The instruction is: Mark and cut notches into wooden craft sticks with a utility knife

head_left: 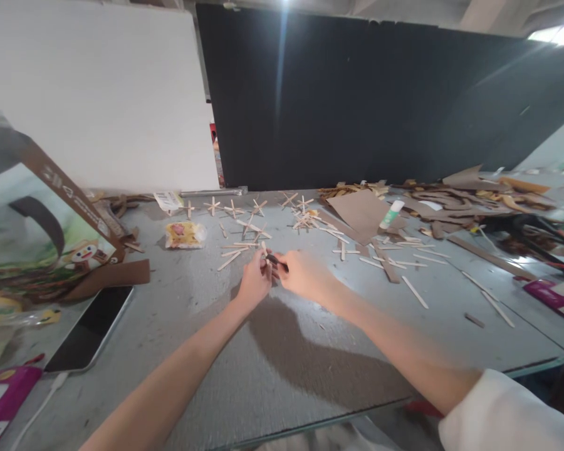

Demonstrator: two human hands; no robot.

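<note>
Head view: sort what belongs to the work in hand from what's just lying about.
Likely in the work:
wooden stick, in the left hand
small dark piece, at the right hand
crossed sticks
loose sticks
possibly the white-and-green tube

Apparently just lying about:
phone
yellow packet
purple device, at far left

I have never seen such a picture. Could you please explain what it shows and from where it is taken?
No machine is here: these are a person's bare left hand and right hand, seen from a camera worn on the head. On the grey table lie pale sticks, some crossed like stars, a cardboard sheet, a green-and-white tube, a yellow packet and a phone. The left hand pinches a pale piece; the right hand holds a small dark thing, too unclear to name.
</note>
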